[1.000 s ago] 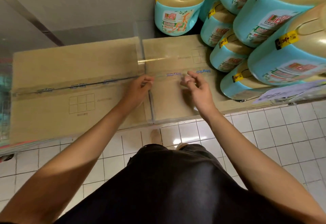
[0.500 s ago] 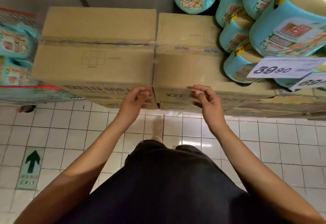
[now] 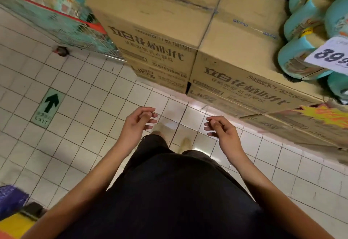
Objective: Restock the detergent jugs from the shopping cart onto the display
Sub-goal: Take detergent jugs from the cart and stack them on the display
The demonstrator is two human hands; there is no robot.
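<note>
Both hands (image 3: pixel 140 121) off cardboard boxes (image 3: pixel 237 50)

Floor (image 3: pixel 79 144): small square off-white tiles w/ dark grout, covered lower left through centre of frame. A glossy light reflection lay on the tiles at centre. Green exit sticker (image 3: pixel 49 106) w/ black arrow was stuck to the floor at mid left. Stacked cardboard cartons (image 3: pixel 154 22), printed w/ dark text, filled upper centre and ran to the right edge, resting on a pale pinkish plinth (image 3: pixel 273 137). White price card (image 3: pixel 333 58) w/ dark digits hung at upper right; a yellow-orange starburst tag (image 3: pixel 323 114) sat below it. Purple and yellow items, blurred, occupied the lower left corner.
</note>
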